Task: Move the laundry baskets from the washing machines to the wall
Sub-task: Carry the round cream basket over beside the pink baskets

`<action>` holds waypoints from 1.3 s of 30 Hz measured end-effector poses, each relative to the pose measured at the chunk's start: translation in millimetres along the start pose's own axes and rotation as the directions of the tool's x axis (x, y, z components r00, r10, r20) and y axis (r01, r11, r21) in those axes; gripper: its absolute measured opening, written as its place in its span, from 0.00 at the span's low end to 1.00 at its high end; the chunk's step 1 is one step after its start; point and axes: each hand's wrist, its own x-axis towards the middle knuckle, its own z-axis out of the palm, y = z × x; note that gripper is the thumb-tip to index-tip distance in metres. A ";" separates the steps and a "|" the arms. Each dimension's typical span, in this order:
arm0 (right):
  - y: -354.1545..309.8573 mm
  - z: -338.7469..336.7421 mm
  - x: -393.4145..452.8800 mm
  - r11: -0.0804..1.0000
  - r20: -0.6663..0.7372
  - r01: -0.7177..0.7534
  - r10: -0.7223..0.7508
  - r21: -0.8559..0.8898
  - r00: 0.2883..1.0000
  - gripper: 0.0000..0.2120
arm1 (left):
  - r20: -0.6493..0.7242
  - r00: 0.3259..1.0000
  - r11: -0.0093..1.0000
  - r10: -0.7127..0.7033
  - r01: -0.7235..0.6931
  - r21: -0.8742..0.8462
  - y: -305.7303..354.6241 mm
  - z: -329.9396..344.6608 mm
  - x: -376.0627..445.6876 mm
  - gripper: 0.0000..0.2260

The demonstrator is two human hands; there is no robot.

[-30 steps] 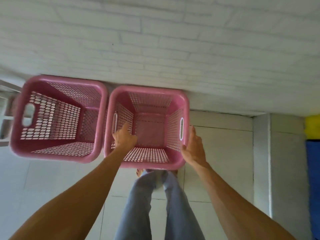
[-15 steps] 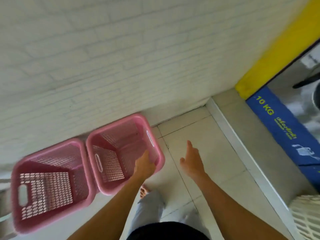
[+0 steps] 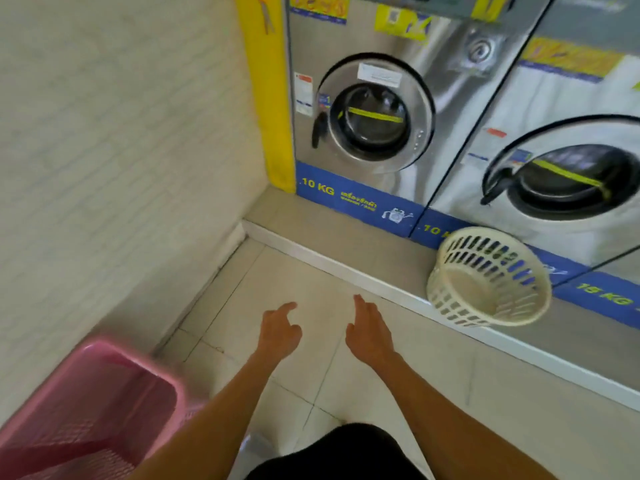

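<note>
A round cream laundry basket (image 3: 488, 278) stands on the raised step in front of the second washing machine (image 3: 568, 181), tilted toward me. A square pink basket (image 3: 86, 410) sits at the lower left against the white brick wall (image 3: 114, 161); its left part is cut off by the frame. My left hand (image 3: 278, 330) and my right hand (image 3: 369, 332) hover side by side over the tiled floor, both empty with fingers loosely apart. The cream basket lies to the right of and beyond my right hand.
Two steel front-loading washing machines line the right, the nearer-corner one (image 3: 374, 112) marked 10 KG. A white-edged step (image 3: 346, 271) runs below them. A yellow strip (image 3: 270, 98) marks the corner. Pale floor tiles (image 3: 301, 282) spread ahead.
Both hands let go of the pink basket set beside another at the wall. The view has swung right, bringing the washing machines and cream basket into sight; only one pink basket remains visible.
</note>
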 end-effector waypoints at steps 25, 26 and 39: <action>301.8 -150.7 42.1 0.739 -0.232 -0.532 0.650 0.412 0.723 0.28 | 0.402 0.881 0.884 0.249 -0.377 0.277 318.6 240.8 85.3 0.26; 309.2 -154.8 48.4 0.730 -0.218 -0.547 0.660 0.409 0.718 0.28 | 0.413 0.881 0.881 0.233 -0.371 0.294 325.7 245.6 91.4 0.25; 372.5 -218.4 125.7 0.612 -0.103 -0.641 0.755 0.464 0.647 0.34 | 0.527 0.840 0.786 0.130 -0.411 0.461 414.8 289.1 174.8 0.22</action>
